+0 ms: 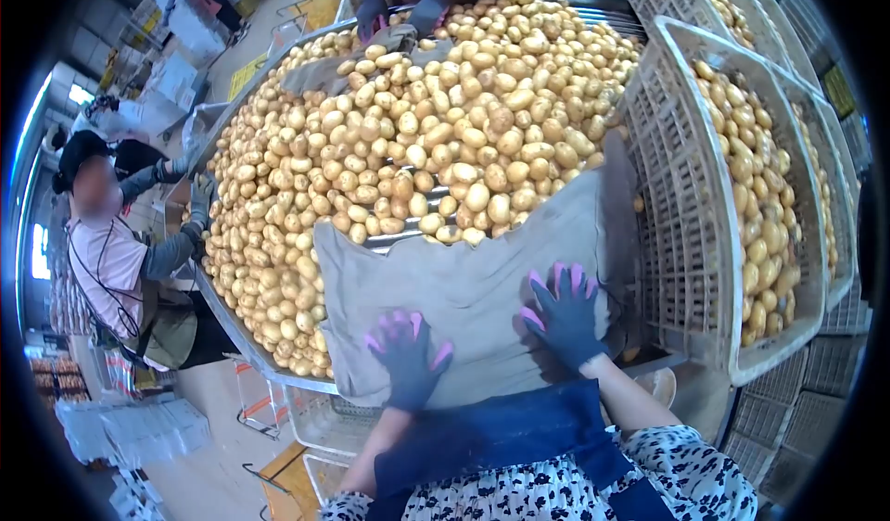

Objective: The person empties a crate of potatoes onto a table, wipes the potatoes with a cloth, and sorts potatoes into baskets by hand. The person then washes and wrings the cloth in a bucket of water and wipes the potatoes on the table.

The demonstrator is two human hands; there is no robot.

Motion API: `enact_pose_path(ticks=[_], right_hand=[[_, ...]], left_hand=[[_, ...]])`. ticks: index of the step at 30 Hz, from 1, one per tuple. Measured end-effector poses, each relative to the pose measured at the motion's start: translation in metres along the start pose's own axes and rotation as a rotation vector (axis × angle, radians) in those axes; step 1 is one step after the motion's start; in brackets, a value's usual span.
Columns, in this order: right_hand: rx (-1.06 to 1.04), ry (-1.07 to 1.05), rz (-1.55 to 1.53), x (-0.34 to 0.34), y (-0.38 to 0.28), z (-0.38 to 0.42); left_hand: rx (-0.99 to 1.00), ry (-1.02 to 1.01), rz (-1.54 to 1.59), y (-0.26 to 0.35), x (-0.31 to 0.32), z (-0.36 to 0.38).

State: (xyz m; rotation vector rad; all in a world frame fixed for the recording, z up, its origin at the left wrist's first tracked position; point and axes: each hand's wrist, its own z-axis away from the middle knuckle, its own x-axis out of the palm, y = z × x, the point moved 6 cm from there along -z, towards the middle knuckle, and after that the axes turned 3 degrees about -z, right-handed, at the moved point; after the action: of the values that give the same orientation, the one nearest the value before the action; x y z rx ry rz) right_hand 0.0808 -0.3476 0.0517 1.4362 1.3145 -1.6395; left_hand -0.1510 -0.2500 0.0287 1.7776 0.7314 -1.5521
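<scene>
Both my hands wear dark gloves with pink fingertips. My left hand lies on a grey cloth, its fingers spread. To the right, my right hand rests on the same cloth, fingers also spread and holding nothing. The cloth covers the near edge of a large metal-rimmed sorting table. Beyond it, the table is heaped with potatoes, and metal rollers show through gaps between them.
Plastic crates full of potatoes stand at the right. A person in a black cap is at the table's left side. Another person's gloved hands touch a cloth at the far edge. Stacked crates are at lower right.
</scene>
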Motion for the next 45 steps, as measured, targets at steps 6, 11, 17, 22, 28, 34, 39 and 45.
enact_pose_path(ticks=[6, 11, 17, 22, 28, 34, 39, 45], right_hand=[[0.065, -0.054, 0.04, 0.055, 0.035, -0.112], [0.182, -0.037, -0.032, 0.037, 0.049, -0.166], [-0.026, 0.018, 0.146, 0.02, 0.027, -0.021], [0.048, -0.354, -0.211, -0.006, 0.03, -0.021], [-0.026, -0.056, 0.05, 0.0, 0.057, -0.081], [0.345, -0.077, -0.223, -0.011, 0.06, -0.072], [0.198, -0.159, -0.084, 0.022, 0.064, -0.044], [0.425, 0.248, -0.543, -0.04, 0.08, -0.065]], left_hand=[[-0.095, -0.32, -0.173, -0.015, 0.065, -0.138], [-0.196, -0.076, 0.104, -0.014, 0.064, -0.186], [0.145, -0.14, 0.056, -0.011, 0.026, -0.076], [0.586, -0.2, 0.218, -0.016, 0.001, -0.061], [0.106, -0.195, 0.482, -0.034, -0.013, -0.162], [0.077, -0.261, 0.4, -0.035, 0.009, -0.138], [-0.139, -0.43, 0.513, -0.056, 0.017, -0.108], [-0.167, -0.138, 0.558, -0.085, -0.003, -0.148]])
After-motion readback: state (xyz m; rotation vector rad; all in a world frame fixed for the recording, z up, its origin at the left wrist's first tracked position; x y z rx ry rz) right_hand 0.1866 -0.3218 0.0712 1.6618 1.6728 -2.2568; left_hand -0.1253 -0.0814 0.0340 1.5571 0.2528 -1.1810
